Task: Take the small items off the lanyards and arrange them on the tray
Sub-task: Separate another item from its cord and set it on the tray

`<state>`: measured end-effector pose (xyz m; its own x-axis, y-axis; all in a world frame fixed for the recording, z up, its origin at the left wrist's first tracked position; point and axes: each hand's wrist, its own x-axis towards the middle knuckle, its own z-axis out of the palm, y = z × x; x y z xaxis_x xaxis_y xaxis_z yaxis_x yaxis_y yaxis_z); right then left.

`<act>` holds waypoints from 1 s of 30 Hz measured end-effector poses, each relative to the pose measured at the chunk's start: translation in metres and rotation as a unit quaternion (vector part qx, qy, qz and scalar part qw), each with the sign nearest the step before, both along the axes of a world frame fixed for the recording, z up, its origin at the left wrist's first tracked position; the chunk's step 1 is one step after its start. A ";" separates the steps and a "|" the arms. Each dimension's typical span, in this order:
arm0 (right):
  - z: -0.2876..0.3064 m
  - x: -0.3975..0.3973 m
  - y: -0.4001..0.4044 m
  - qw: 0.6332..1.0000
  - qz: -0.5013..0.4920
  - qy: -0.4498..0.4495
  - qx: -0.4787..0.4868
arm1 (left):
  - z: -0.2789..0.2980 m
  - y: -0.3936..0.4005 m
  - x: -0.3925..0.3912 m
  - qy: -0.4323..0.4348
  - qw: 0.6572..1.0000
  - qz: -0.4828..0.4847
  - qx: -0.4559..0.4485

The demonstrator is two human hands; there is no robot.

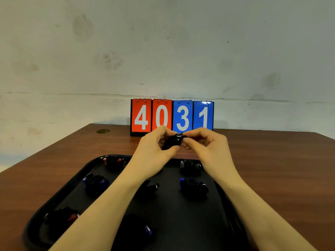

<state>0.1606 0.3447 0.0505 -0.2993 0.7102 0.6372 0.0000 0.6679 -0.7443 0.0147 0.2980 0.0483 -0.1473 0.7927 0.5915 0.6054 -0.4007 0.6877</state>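
Both hands, left (157, 142) and right (203, 142), pinch a black lanyard bundle (171, 143) above the tray (181, 223), apparently working its ring (179, 135) free; next, slip the item off.

Left hand (157, 142): raised above the far edge of the tray, fingers curled round a black bundled lanyard (171, 143).
Right hand (204, 142): thumb and forefinger pinch a small metal ring (179, 135) at the top of that bundle.
Tray (181, 223): black, on a brown wooden table (272, 169), under both forearms.
Tray contents: several dark bundled lanyards lying apart; two with blue parts (95, 182) (194, 186), two with red parts (115, 162) (62, 217), others plain dark; details blurred.
Scoreboard (172, 116): upright at the table's far edge against the wall, red cards 4 and 0, blue cards 3 and 1.
Table mark: round brass-coloured disc (103, 131) at far left.
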 end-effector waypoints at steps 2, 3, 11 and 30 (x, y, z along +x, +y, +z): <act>-0.002 0.000 0.002 0.996 -0.034 -0.024 0.076 | -0.001 0.001 0.000 0.005 1.000 -0.009 -0.002; -0.003 0.000 0.004 0.989 -0.051 -0.035 0.131 | -0.001 0.001 0.000 0.007 1.000 -0.017 -0.004; -0.008 -0.001 0.013 0.951 -0.083 -0.071 0.290 | -0.004 0.004 0.001 -0.027 0.997 -0.067 -0.041; 0.001 0.003 0.009 0.990 0.025 -0.088 0.106 | 0.002 0.002 0.002 -0.075 0.995 -0.059 -0.020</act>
<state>0.1639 0.3536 0.0510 -0.4502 0.5470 0.7058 0.0794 0.8118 -0.5785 0.0169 0.2999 0.0501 -0.1357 0.8320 0.5379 0.4441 -0.4342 0.7837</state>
